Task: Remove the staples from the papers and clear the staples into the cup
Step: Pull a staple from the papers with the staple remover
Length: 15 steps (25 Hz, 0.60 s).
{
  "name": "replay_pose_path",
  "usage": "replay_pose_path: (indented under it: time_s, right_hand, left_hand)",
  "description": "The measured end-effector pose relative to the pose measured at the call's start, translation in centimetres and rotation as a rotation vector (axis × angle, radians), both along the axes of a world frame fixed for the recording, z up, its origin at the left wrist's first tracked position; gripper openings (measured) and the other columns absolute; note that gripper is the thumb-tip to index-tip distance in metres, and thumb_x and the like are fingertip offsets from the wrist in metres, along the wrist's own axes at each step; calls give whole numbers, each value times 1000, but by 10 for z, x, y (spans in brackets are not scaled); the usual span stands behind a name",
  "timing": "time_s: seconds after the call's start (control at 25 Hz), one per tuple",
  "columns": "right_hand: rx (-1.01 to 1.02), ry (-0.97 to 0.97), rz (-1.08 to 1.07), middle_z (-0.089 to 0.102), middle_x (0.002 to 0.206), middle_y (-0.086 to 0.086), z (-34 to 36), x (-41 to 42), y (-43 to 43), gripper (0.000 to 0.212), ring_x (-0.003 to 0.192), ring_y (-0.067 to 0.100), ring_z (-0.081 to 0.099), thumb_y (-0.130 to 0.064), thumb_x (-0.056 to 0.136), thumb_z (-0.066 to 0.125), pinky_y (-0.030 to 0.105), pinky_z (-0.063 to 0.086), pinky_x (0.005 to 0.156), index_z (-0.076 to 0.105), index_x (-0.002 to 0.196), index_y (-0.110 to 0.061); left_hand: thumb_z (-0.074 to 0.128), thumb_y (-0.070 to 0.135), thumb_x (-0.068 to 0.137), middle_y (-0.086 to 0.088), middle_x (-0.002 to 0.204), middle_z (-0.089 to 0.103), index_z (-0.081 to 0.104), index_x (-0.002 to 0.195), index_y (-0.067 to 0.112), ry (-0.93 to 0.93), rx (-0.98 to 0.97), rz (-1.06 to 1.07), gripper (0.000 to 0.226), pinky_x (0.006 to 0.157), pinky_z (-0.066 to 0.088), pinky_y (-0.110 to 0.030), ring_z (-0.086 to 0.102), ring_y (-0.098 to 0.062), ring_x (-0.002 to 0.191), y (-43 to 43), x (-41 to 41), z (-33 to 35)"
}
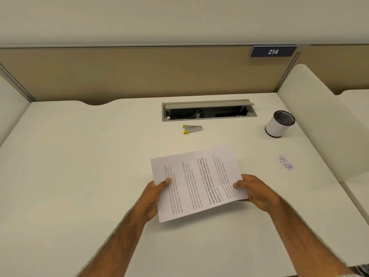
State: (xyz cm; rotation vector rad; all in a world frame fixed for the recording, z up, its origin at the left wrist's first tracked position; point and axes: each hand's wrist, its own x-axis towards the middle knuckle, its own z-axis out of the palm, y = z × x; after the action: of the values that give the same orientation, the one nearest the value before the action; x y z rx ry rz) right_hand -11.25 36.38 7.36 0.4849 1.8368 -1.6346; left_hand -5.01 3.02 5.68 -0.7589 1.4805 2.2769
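Note:
I hold printed white papers (196, 182) above the middle of the desk, text running sideways. My left hand (154, 194) pinches their left edge, thumb on top. My right hand (254, 191) grips the right edge, thumb on the sheet. No staple is visible in the papers. A silver staple remover with yellow tips (192, 129) lies on the desk beyond the papers. A white cup with a black mesh rim (279, 124) stands at the far right. A small pile of loose staples (286, 162) lies on the desk in front of the cup.
An open cable tray (208, 111) is set into the desk (79, 166) behind the staple remover. A beige partition with a "214" sign (272, 51) runs along the back. A white side panel (311, 120) borders the desk on the right.

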Motion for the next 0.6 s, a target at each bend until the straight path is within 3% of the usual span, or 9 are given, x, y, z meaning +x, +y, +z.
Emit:
replay_pose_path:
  time_s: [0.16,0.24,0.32,0.4,0.48,0.6]
  right_hand:
    - [104,10,-18,76,103,13,1,-14,-5,14,95,31,72,-18,96,60,37,59,70,67,98,-6]
    - [293,111,-59,75,94,16,-2,-31,-11,25,79,30,71,-29,94,62,35,57,66,61,83,-7]
    - [584,265,-39,73,84,9,-2,-55,-20,30,71,26,68,-34,91,61,38,56,69,59,76,-8]
    - [809,405,71,69,82,0,3,-82,-38,25,74,20,64,-36,91,59,35,53,70,59,76,-17]
    - [878,523,188,68,86,-3,9,-111,-63,19,77,18,62,-35,92,57,33,51,70,59,79,-21]
    - [923,690,375,68,104,1,7,-159,-100,18,94,22,63,-30,93,58,33,51,80,64,104,-19]
  left_hand:
    - [64,22,101,-14,119,77,68,129,14,-13,9,20,30,89,60,-50,76,-34,103,1,-8,-6]
    - [64,22,101,-14,119,77,68,129,14,-9,1,29,29,90,60,-51,75,-35,104,-1,-13,-9]
    - [63,21,101,-15,118,77,68,129,13,-14,-13,39,29,89,60,-50,76,-34,102,-5,-18,-12]
    - [63,20,101,-15,117,77,67,129,12,-16,-17,43,30,87,61,-49,76,-34,101,-7,-22,-16]
    - [63,20,101,-16,116,78,67,129,11,-24,-22,53,30,84,62,-48,77,-34,100,-8,-26,-20]
    - [63,21,101,-16,112,78,68,126,11,-41,-32,66,27,80,62,-47,77,-34,96,-8,-33,-25]
